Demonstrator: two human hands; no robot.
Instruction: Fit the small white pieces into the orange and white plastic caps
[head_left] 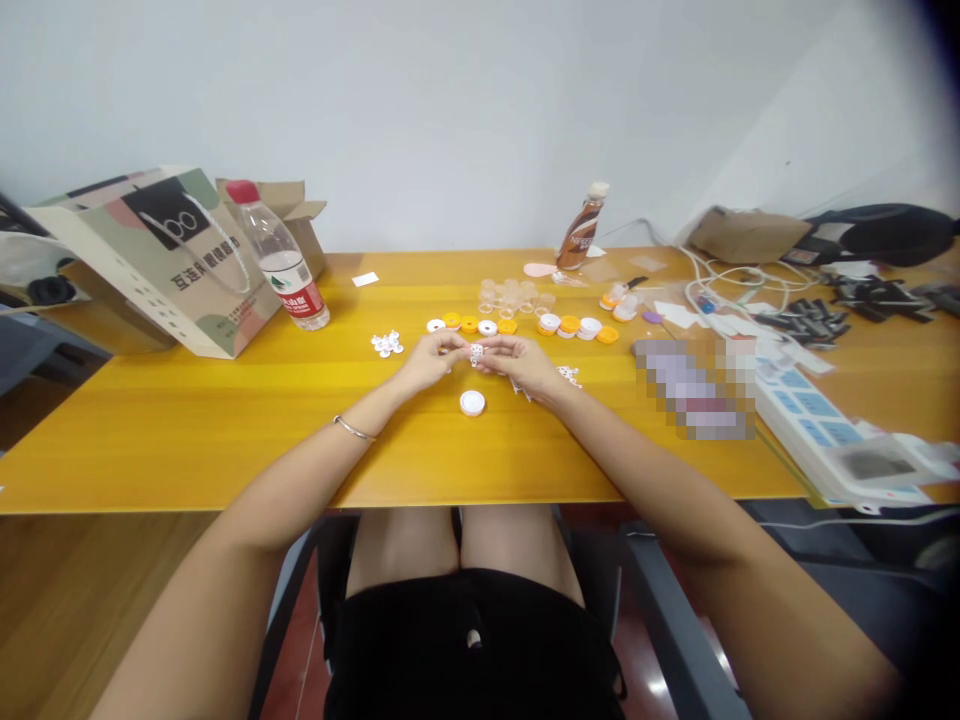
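Note:
My left hand and my right hand meet over the middle of the yellow table. Both pinch one small white perforated piece between their fingertips. A thin bracelet circles my left wrist. Just below the hands a round white cap lies flat on the table. Beside my right hand lie a few more small white pieces. Another small heap of white pieces lies left of my left hand. Behind the hands runs a row of orange and white round caps.
A paper bag and a water bottle stand at the back left. Small clear cups and a brown drink bottle sit at the back. A white power strip, cables and black parts fill the right side.

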